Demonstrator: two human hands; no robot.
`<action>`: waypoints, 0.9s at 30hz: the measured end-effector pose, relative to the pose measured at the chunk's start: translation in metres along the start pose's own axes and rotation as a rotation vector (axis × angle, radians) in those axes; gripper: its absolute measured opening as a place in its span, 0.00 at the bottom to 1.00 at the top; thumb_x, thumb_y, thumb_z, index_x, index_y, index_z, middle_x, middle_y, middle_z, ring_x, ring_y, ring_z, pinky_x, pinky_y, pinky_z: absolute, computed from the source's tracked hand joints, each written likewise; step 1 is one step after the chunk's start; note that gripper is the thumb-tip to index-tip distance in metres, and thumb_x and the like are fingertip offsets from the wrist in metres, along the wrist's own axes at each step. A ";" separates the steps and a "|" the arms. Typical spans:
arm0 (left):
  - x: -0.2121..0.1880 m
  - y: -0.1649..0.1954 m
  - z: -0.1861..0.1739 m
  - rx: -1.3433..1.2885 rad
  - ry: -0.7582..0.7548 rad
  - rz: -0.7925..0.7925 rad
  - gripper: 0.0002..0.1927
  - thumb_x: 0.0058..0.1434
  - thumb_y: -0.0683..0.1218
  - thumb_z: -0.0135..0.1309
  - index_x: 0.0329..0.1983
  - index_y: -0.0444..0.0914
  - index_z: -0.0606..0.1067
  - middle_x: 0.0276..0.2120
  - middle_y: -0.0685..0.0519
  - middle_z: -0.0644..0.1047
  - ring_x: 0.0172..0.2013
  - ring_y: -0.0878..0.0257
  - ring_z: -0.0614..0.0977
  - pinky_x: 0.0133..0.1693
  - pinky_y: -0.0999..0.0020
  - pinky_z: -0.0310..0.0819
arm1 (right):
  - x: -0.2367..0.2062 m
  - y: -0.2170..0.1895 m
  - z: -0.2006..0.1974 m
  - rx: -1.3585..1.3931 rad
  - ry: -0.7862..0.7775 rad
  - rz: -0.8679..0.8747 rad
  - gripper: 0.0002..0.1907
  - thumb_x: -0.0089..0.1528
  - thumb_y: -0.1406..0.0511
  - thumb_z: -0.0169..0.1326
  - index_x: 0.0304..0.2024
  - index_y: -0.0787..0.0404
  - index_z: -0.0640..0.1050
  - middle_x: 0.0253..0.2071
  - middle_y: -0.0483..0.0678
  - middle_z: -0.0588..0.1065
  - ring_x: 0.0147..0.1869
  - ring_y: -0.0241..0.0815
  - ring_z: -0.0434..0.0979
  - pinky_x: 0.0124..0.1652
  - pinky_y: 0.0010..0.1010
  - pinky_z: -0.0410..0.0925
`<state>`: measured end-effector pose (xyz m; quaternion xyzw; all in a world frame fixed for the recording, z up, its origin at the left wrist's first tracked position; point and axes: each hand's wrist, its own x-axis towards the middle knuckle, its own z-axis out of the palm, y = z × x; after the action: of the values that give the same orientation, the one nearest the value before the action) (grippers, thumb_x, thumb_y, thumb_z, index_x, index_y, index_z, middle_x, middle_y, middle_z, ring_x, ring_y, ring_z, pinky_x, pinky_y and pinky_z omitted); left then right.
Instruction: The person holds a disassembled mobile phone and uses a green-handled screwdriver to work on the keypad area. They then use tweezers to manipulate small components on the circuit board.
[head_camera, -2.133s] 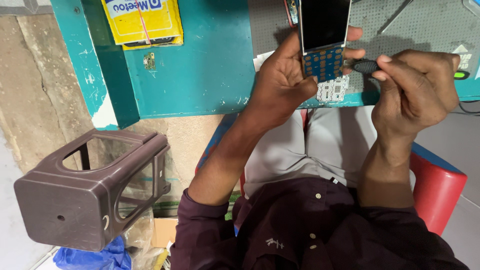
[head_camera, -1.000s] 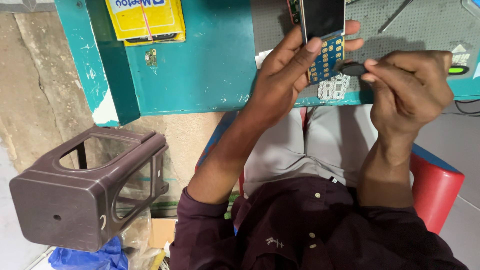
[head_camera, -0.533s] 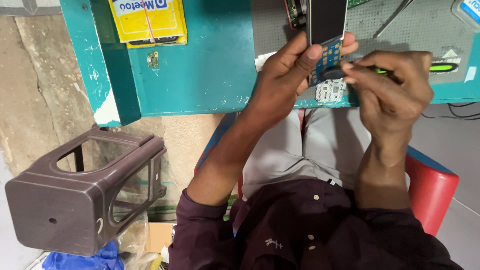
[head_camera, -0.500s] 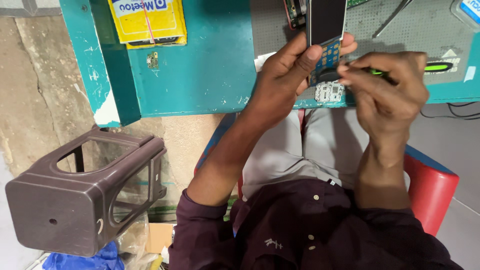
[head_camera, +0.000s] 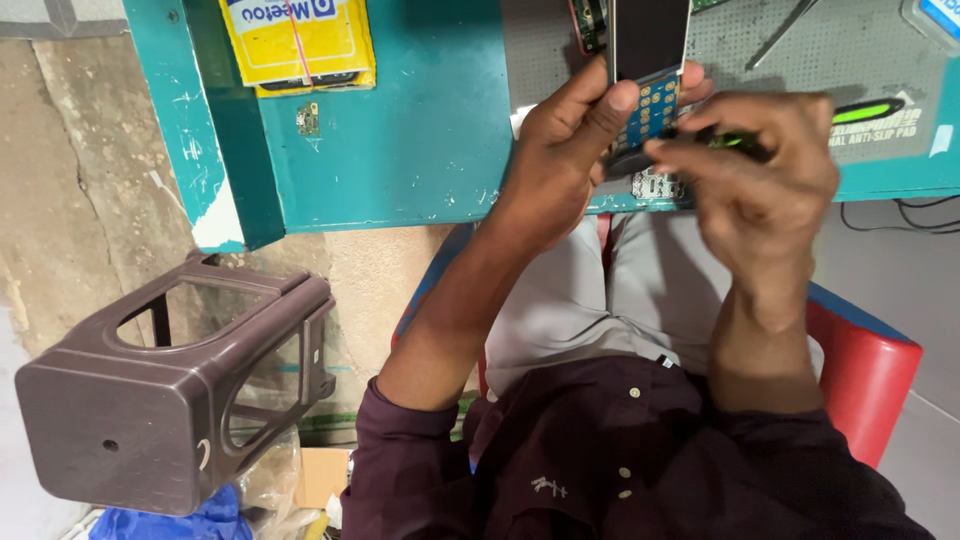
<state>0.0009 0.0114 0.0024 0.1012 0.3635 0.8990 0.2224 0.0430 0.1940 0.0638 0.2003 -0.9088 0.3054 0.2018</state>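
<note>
My left hand (head_camera: 560, 160) is raised in front of me, forearm bare and angled up from a pushed-back dark maroon sleeve, its fingers (head_camera: 600, 105) curled closed with the thumb pressing across. My right hand (head_camera: 760, 170) sits just beside it, wrist bent, knuckles toward me, fingers pinched together and pointing left toward the other hand's fingertips.

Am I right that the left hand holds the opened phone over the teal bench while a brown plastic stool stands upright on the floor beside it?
Not quite: the head view shows the brown stool lying on its side. The left hand does hold the opened phone over the teal bench.
</note>
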 end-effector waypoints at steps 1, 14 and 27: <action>0.000 0.000 0.000 -0.004 0.002 -0.007 0.23 0.84 0.51 0.44 0.71 0.29 0.64 0.63 0.38 0.74 0.64 0.53 0.78 0.67 0.58 0.75 | 0.002 0.002 0.000 0.072 0.016 0.074 0.20 0.56 0.84 0.61 0.42 0.58 0.87 0.46 0.48 0.76 0.48 0.42 0.73 0.47 0.32 0.64; 0.001 0.000 0.000 -0.099 0.007 -0.024 0.23 0.83 0.50 0.47 0.72 0.30 0.64 0.64 0.39 0.74 0.66 0.52 0.76 0.69 0.56 0.73 | 0.000 0.009 0.005 0.156 0.081 0.143 0.16 0.64 0.81 0.63 0.46 0.56 0.88 0.47 0.46 0.75 0.50 0.39 0.74 0.46 0.26 0.64; -0.002 0.009 0.004 -0.097 -0.020 -0.052 0.25 0.81 0.52 0.50 0.72 0.34 0.63 0.65 0.42 0.73 0.67 0.52 0.75 0.66 0.54 0.78 | -0.023 0.033 0.010 0.302 0.205 0.247 0.09 0.66 0.73 0.72 0.47 0.67 0.86 0.47 0.51 0.74 0.43 0.38 0.71 0.38 0.23 0.61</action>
<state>0.0013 0.0066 0.0114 0.0900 0.3195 0.9085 0.2539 0.0433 0.2173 0.0292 0.0832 -0.8450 0.4794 0.2219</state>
